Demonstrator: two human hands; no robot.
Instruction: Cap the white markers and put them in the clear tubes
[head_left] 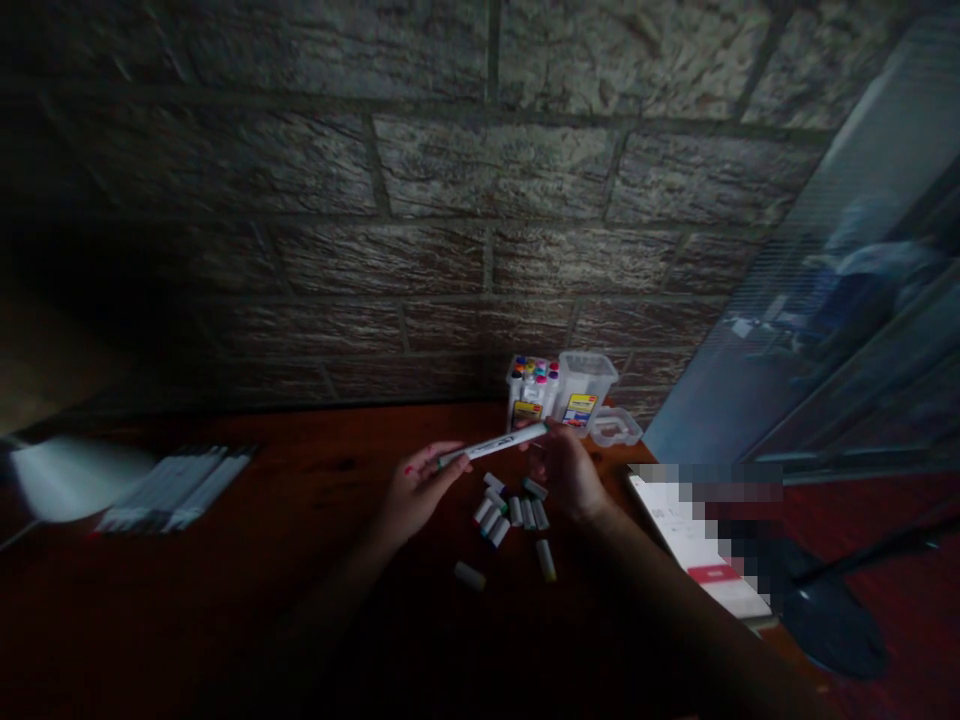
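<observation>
Both hands are pinching a light, stiff marker (pixel 493 446): left hand (pixel 411 492) gripping one end, right hand (pixel 568 470) the other, caps (pixel 510 512) lying below.

Two bare forearms enter from the lower edge, with no sleeves visible. The left hand (pixel 411 495) shows red-painted nails on its fingers (pixel 442 465). The right hand (pixel 571 475) wears no ring, watch or glove that the dim light reveals.

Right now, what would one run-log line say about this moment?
left hand: holds marker end | right hand: holds other end | loose caps: on table below | marker box: behind
</observation>
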